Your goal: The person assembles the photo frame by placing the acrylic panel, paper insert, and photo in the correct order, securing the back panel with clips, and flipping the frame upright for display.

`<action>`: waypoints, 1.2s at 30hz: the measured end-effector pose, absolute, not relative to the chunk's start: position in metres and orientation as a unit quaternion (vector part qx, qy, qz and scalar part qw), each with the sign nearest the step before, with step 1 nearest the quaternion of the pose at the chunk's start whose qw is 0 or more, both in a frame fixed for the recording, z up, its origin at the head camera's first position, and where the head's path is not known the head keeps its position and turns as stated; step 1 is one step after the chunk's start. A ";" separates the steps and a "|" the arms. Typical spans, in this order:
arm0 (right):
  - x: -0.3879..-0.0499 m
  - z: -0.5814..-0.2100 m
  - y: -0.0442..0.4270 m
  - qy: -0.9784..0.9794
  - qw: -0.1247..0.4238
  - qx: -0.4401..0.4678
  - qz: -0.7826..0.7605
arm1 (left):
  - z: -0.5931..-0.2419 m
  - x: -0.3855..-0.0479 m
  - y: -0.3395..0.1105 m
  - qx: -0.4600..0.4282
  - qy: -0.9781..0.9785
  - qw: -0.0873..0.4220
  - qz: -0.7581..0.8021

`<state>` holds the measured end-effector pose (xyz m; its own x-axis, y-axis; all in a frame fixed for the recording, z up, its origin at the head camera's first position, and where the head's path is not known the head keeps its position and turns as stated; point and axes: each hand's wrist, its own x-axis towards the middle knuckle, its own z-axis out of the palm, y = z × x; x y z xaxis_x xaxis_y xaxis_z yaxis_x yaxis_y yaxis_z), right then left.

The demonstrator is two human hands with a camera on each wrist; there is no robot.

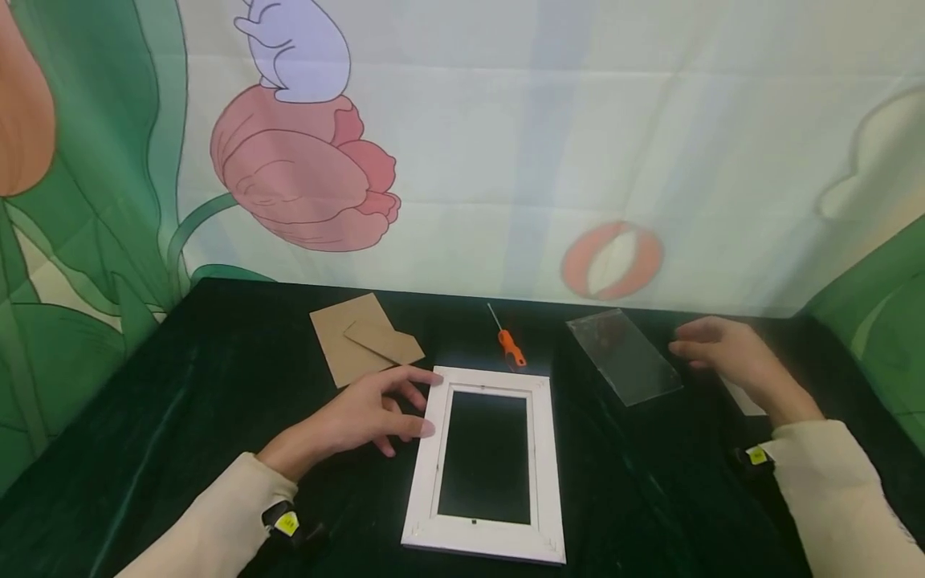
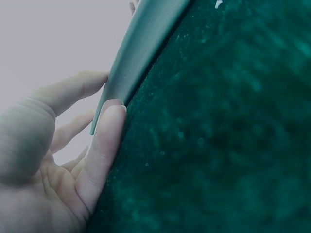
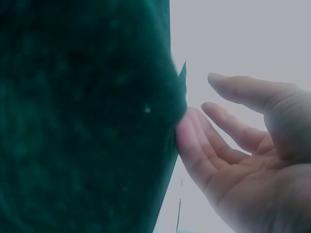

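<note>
A white rectangular frame (image 1: 487, 542) lies flat on the dark green cloth in the head view. My left hand (image 1: 354, 413) rests at its upper left side, with thumb and forefinger on the border; the left wrist view shows my hand (image 2: 63, 145) against the frame's edge (image 2: 141, 48). Right of a clear rectangular sheet (image 1: 625, 357), my right hand (image 1: 740, 357) is held with loosely bent fingers, above a pale flat piece (image 1: 744, 397) that it partly covers. In the right wrist view this hand (image 3: 243, 145) has its lower fingertips near the cloth, with nothing visible between thumb and fingers.
Two brown boards, one large (image 1: 336, 337) and one smaller (image 1: 397, 345) overlapping it, lie at the back left. An orange-handled screwdriver (image 1: 511, 348) lies behind the frame. A printed curtain (image 1: 470, 160) hangs behind the cloth-covered table (image 1: 181, 482).
</note>
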<state>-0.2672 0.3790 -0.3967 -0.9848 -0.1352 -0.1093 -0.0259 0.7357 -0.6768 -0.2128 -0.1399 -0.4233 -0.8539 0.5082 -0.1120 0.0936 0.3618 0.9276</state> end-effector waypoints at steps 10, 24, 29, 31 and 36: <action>-0.269 -0.398 0.368 0.925 0.091 -0.084 -0.359 | -0.426 -0.214 -0.141 0.183 0.804 0.193 0.532; -0.273 -0.393 0.346 0.956 0.110 -0.068 -0.263 | -0.427 -0.216 -0.141 0.185 0.803 0.195 0.532; -0.276 -0.392 0.343 0.961 0.109 -0.049 -0.250 | -0.426 -0.216 -0.142 0.181 0.804 0.192 0.533; -0.277 -0.392 0.343 0.962 0.110 -0.045 -0.247 | -0.426 -0.216 -0.143 0.182 0.804 0.190 0.533; -0.278 -0.395 0.349 0.960 0.120 -0.037 -0.249 | -0.426 -0.216 -0.141 0.185 0.804 0.190 0.532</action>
